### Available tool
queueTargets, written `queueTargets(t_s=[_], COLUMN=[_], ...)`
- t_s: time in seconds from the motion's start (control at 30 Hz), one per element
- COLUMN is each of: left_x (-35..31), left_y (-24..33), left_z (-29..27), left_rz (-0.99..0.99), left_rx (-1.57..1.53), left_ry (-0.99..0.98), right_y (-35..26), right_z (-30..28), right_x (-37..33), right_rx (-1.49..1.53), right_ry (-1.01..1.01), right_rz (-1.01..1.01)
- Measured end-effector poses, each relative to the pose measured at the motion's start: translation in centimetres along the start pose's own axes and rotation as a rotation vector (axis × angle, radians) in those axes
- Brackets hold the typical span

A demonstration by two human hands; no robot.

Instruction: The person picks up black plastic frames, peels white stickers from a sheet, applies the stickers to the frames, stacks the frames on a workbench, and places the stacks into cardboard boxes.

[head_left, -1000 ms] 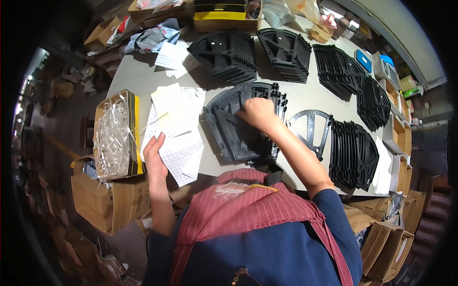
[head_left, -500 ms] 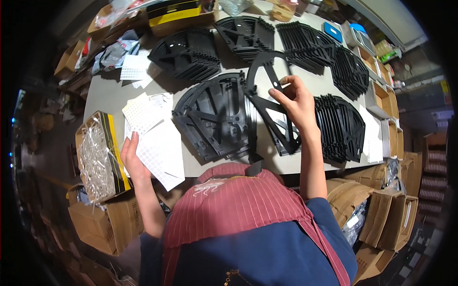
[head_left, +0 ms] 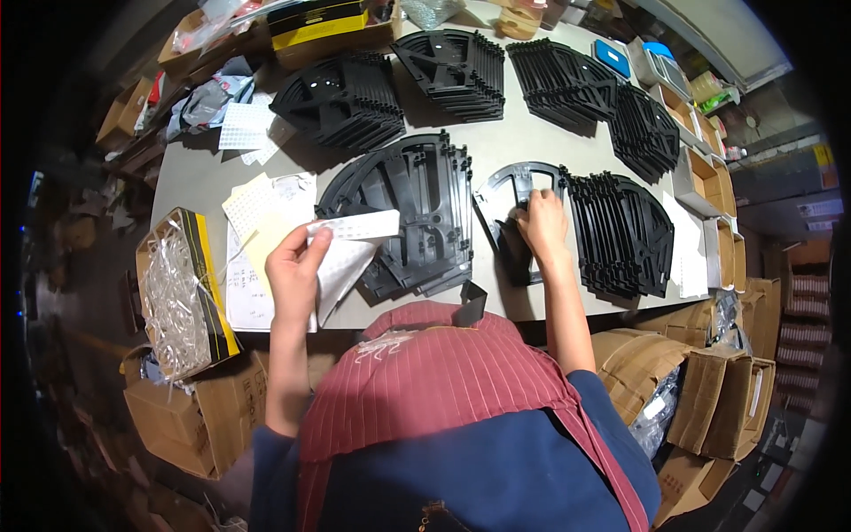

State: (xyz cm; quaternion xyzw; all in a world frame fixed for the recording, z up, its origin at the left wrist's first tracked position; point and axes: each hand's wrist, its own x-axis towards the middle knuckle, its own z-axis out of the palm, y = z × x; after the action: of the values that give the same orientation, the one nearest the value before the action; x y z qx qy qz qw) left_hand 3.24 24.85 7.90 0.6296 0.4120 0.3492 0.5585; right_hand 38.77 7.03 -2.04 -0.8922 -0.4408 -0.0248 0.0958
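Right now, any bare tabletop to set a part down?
Bare strip of table between the far stacks and the central stack; a smaller patch at the left edge. Crowded right: lone part under the right hand, right stack alongside.

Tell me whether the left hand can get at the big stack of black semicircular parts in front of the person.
Probably yes: the left hand is beside the stack with nothing between, though it holds a white sheet.

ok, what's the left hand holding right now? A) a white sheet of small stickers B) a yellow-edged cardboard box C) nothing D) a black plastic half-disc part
A: the left hand pinches a white sheet of small stickers lifted above the grey table, while the right hand rests on a single black plastic half-disc part.
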Motion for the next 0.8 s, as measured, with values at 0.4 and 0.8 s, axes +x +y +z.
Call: queueTargets(t_s=[0.4,0.8], left_x=[-1.6,-1.5], left_y=[3.4,-0.9], left_z=[2.1,-0.1], left_rz=[0.272,-0.016], left_rx=[0.253,0.007], left_ry=[-0.022,-0.040], right_y=[-16.7,-19.1], right_z=[-12.8,-10.4], right_x=[-0.9,-1.7], right_rx=[0.837,0.705], right_ry=[-0.205,-0.103], right_rz=[-0.702,-0.753])
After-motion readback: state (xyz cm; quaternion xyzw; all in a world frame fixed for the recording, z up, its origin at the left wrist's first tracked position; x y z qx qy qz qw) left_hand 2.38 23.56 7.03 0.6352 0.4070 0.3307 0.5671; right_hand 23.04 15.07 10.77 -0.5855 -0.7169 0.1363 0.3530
